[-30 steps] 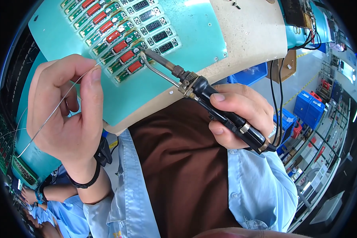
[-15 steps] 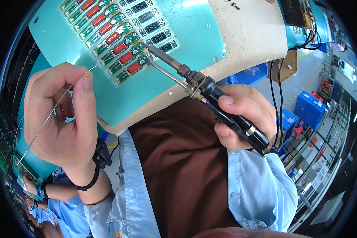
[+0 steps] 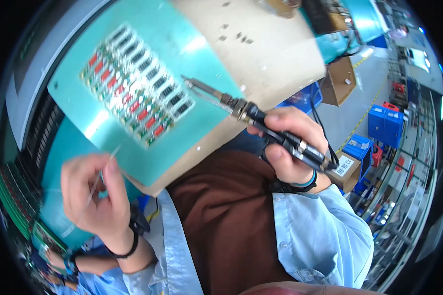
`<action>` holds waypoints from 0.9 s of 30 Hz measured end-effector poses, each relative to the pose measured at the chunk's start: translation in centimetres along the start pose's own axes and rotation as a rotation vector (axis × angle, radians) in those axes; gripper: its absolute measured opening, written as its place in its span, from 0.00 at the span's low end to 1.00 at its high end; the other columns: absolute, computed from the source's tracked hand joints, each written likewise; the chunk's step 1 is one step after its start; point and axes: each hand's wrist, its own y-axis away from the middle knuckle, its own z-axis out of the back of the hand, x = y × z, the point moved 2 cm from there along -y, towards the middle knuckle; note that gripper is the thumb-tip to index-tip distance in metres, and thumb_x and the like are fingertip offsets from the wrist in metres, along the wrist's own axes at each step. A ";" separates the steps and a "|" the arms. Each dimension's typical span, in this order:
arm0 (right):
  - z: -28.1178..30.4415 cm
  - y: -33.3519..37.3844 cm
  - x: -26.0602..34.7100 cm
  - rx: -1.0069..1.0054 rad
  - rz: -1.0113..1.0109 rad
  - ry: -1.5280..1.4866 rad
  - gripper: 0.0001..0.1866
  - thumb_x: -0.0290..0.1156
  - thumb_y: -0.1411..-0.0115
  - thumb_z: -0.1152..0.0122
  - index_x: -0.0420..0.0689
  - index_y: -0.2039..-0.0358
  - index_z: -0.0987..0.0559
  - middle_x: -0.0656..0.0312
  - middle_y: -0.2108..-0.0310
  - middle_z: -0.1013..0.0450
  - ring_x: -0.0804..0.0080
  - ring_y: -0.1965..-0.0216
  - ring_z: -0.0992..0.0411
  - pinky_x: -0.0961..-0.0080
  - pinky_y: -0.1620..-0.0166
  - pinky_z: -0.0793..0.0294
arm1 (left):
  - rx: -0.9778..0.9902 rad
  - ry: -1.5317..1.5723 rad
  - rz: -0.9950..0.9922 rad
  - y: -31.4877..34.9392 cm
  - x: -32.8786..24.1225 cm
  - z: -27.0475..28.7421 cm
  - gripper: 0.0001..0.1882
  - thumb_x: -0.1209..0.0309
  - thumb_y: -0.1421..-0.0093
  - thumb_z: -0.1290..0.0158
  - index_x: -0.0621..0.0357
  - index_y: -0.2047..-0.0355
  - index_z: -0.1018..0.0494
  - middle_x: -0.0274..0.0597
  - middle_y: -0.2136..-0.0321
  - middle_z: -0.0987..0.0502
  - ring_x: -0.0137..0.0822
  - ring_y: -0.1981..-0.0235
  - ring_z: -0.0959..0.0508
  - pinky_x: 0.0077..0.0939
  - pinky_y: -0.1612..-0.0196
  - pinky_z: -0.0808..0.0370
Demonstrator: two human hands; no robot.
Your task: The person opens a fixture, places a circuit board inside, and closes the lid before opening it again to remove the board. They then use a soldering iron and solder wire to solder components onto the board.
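The right hand (image 3: 288, 142) is closed around the black handle of a soldering iron (image 3: 261, 125) with a silver metal tip, gripping it like a pen. The tip hangs over the teal work mat (image 3: 182, 49), just beside the right end of a panel of small green circuit boards (image 3: 135, 88) with red and black parts (whether the tip touches the mat cannot be told). The panel lies flat on the mat, which covers a beige tabletop (image 3: 275, 44). The left hand (image 3: 96, 196), blurred, sits off the mat's near edge, thumb and fingers pinched on a thin strand of silver solder wire (image 3: 101, 174) pointing up toward the panel, well apart from it.
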 end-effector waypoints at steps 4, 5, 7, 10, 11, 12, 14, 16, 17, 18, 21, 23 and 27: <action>2.1 -0.8 -3.8 -0.377 -0.093 -0.080 0.18 0.29 0.33 0.36 0.33 0.46 0.24 0.46 0.58 0.19 0.66 0.61 0.19 0.75 0.59 0.22 | -0.054 -0.037 0.024 0.8 -0.2 2.0 0.04 0.81 0.40 0.39 0.62 0.67 0.22 0.39 0.71 0.23 0.22 0.80 0.34 0.16 0.81 0.43; 2.8 -1.4 -5.2 -0.519 -0.145 -0.128 0.17 0.27 0.32 0.39 0.33 0.45 0.25 0.47 0.58 0.19 0.67 0.61 0.20 0.76 0.59 0.22 | -0.056 -0.050 0.060 1.0 0.1 2.0 0.03 0.81 0.40 0.39 0.62 0.67 0.22 0.38 0.71 0.24 0.22 0.79 0.34 0.16 0.81 0.43; 3.7 -2.7 -7.5 -0.622 -0.137 -0.116 0.17 0.26 0.32 0.39 0.33 0.44 0.25 0.48 0.57 0.19 0.68 0.60 0.20 0.77 0.59 0.22 | -0.076 -0.043 0.039 1.4 0.1 2.4 0.03 0.81 0.40 0.39 0.62 0.67 0.23 0.38 0.71 0.24 0.22 0.79 0.34 0.16 0.81 0.43; 4.1 -3.1 -10.3 -0.800 -0.165 -0.107 0.18 0.24 0.31 0.41 0.34 0.42 0.25 0.50 0.55 0.19 0.70 0.59 0.20 0.78 0.57 0.23 | -0.087 -0.038 0.042 2.1 0.4 2.9 0.03 0.81 0.40 0.40 0.63 0.67 0.23 0.38 0.70 0.25 0.22 0.79 0.34 0.15 0.80 0.44; 4.0 -3.2 -10.9 -0.792 -0.166 -0.084 0.18 0.25 0.31 0.40 0.35 0.42 0.25 0.51 0.54 0.20 0.71 0.59 0.20 0.79 0.57 0.23 | -0.102 -0.039 0.045 2.2 0.6 3.2 0.03 0.81 0.39 0.40 0.63 0.66 0.23 0.38 0.70 0.25 0.22 0.79 0.35 0.15 0.80 0.44; 3.9 -3.1 -11.4 -0.783 -0.169 -0.061 0.19 0.25 0.31 0.40 0.36 0.41 0.25 0.52 0.53 0.20 0.72 0.58 0.21 0.79 0.56 0.24 | -0.117 -0.040 0.050 2.3 0.9 3.5 0.02 0.81 0.39 0.41 0.64 0.66 0.23 0.38 0.70 0.26 0.21 0.79 0.35 0.15 0.80 0.44; 4.1 -3.3 -12.4 -0.774 -0.160 -0.046 0.19 0.26 0.30 0.40 0.36 0.40 0.26 0.53 0.52 0.20 0.73 0.57 0.21 0.79 0.56 0.24 | -0.143 -0.047 0.051 2.6 1.2 4.2 0.02 0.82 0.38 0.41 0.64 0.66 0.23 0.38 0.69 0.26 0.21 0.79 0.35 0.15 0.80 0.44; 4.1 -3.3 -13.0 -0.698 -0.182 -0.043 0.20 0.27 0.30 0.40 0.38 0.40 0.26 0.54 0.51 0.20 0.74 0.56 0.21 0.80 0.56 0.25 | -0.164 -0.064 0.057 2.9 1.6 5.1 0.02 0.82 0.38 0.42 0.64 0.66 0.24 0.38 0.69 0.26 0.22 0.79 0.35 0.16 0.80 0.44; 4.1 -3.3 -13.2 -0.661 -0.194 -0.039 0.20 0.28 0.30 0.40 0.38 0.39 0.26 0.55 0.51 0.20 0.74 0.55 0.22 0.81 0.56 0.25 | -0.173 -0.071 0.060 3.0 1.7 5.4 0.01 0.82 0.37 0.43 0.65 0.65 0.24 0.39 0.69 0.26 0.22 0.79 0.35 0.16 0.79 0.44; 4.2 -3.6 -12.8 -0.669 -0.183 -0.043 0.20 0.28 0.30 0.40 0.38 0.39 0.26 0.55 0.51 0.20 0.74 0.55 0.22 0.81 0.56 0.25 | -0.180 -0.073 0.048 3.0 1.9 5.9 0.01 0.82 0.37 0.43 0.65 0.65 0.24 0.39 0.69 0.26 0.22 0.79 0.35 0.16 0.79 0.44; 5.0 -3.9 -10.7 -0.788 -0.193 -0.125 0.19 0.29 0.30 0.40 0.40 0.40 0.26 0.56 0.53 0.20 0.73 0.57 0.22 0.79 0.59 0.26 | -0.271 -0.070 0.025 2.8 2.1 7.0 0.01 0.82 0.36 0.44 0.66 0.65 0.25 0.39 0.69 0.27 0.23 0.78 0.35 0.17 0.78 0.43; 4.8 -3.5 -11.0 -0.833 -0.221 -0.205 0.19 0.29 0.30 0.40 0.40 0.40 0.26 0.56 0.54 0.21 0.73 0.57 0.22 0.79 0.60 0.26 | -0.335 -0.050 0.017 3.1 1.8 8.2 0.01 0.82 0.37 0.44 0.65 0.66 0.25 0.38 0.70 0.27 0.23 0.78 0.35 0.18 0.78 0.42; 4.6 -5.7 -13.3 -0.932 -0.315 -0.516 0.19 0.32 0.30 0.39 0.43 0.43 0.30 0.56 0.53 0.23 0.68 0.58 0.22 0.73 0.62 0.24 | -0.381 -0.057 0.101 5.1 3.3 9.5 0.01 0.79 0.33 0.46 0.63 0.62 0.26 0.32 0.68 0.27 0.19 0.74 0.34 0.14 0.72 0.37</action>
